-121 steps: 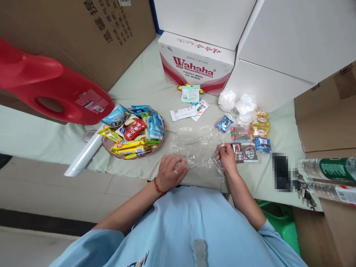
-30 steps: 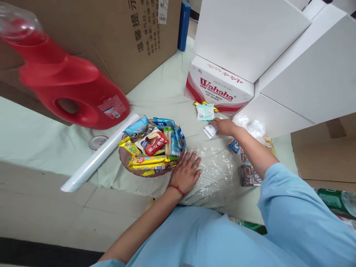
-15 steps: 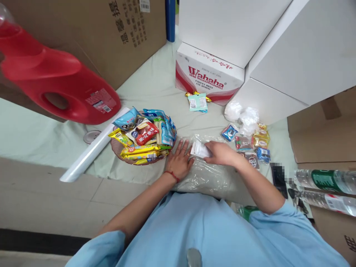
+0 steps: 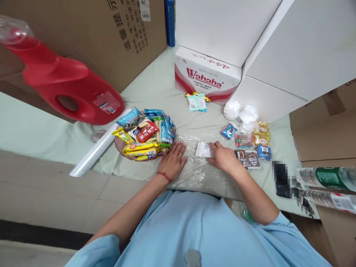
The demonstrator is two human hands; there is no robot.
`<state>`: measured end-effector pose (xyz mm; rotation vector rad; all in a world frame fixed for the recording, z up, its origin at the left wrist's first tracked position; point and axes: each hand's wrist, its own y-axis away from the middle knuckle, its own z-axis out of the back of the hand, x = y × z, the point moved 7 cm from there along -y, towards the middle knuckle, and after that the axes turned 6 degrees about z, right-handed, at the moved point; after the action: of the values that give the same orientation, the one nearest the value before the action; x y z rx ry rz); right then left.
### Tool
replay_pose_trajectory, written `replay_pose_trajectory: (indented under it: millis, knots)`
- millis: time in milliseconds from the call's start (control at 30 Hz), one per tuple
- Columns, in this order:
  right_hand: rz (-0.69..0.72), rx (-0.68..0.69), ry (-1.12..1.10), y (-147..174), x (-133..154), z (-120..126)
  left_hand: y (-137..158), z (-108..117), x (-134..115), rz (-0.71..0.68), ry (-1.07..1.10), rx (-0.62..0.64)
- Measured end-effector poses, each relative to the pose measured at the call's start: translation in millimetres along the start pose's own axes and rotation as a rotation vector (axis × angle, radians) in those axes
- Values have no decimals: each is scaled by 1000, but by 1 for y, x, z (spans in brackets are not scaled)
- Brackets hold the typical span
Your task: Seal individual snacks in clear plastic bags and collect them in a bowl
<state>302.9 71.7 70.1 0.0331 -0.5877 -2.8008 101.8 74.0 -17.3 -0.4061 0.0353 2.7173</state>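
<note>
My left hand point(image 4: 174, 159) lies flat on the left part of a clear plastic sheet or bag point(image 4: 203, 176), its fingers stretched out beside a basket. My right hand point(image 4: 224, 157) has its fingers closed on the right end of a small white packet point(image 4: 203, 150), which rests over the plastic. The brown basket point(image 4: 120, 151) is heaped with snacks: yellow wrapped bars point(image 4: 141, 148), a red and white pack point(image 4: 144, 130) and blue packs point(image 4: 166, 131). Right of my right hand are a dark cocoa sachet point(image 4: 249, 159), a brown packet point(image 4: 243, 141) and a blue packet point(image 4: 228, 131).
A red detergent bottle point(image 4: 80, 89) and a white roll point(image 4: 97, 146) lie at the left. Behind stand a Wahaha box point(image 4: 205, 78) and white boxes point(image 4: 222, 29). Crumpled plastic bags point(image 4: 244, 115), a phone point(image 4: 282, 181), keys point(image 4: 306, 205) and water bottles point(image 4: 328, 178) are at the right.
My right hand and the white packet have shifted slightly right, away from my left hand. My left hand has slid a little left and still lies flat. The view has shifted slightly.
</note>
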Motion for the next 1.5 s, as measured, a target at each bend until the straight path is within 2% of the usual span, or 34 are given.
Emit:
replay_pose_trajectory:
  millis: [133,267,333,433,533,633,733,800,867,933,1033,1167,1233,1333,1433,1500]
  knots:
    - [100,22,3,-5,26,6,-2,1,0,2,16,-18]
    - [151,111,-68,-18,43,-14,-1,3,2,-21,87,-46]
    - [172,88,-143,-17,40,-22,3,5,4,-42,146,-72]
    - [231,-54,-300,6,24,-25,17,13,8,-76,229,-125]
    - [362,-162,-451,48,8,-34,39,26,11,-158,292,-161]
    - [467,-162,-496,85,4,-62,61,33,13,-287,319,-85]
    - [405,-223,-485,101,1,-89,74,30,16,-362,286,86]
    - [375,-272,-511,101,-1,-96,74,28,18,-368,274,144]
    - [383,-315,-570,96,-4,-90,67,29,20,-333,298,121]
    - [392,-348,-627,87,-12,-72,56,31,23,-255,354,59]
    - [331,-350,-631,64,-31,-41,39,31,29,-43,412,-46]
    - [98,-198,-418,17,-57,-25,27,27,36,380,273,-191]
    - [-12,-90,-222,-3,-67,-26,26,26,34,512,195,-282]
    - [-63,6,-1,-21,-74,-22,24,25,28,559,200,-379]
    - [-40,-47,40,-32,-72,-2,26,21,26,504,340,-341]
    - [40,-110,-8,-43,-62,11,35,24,25,423,403,-306]
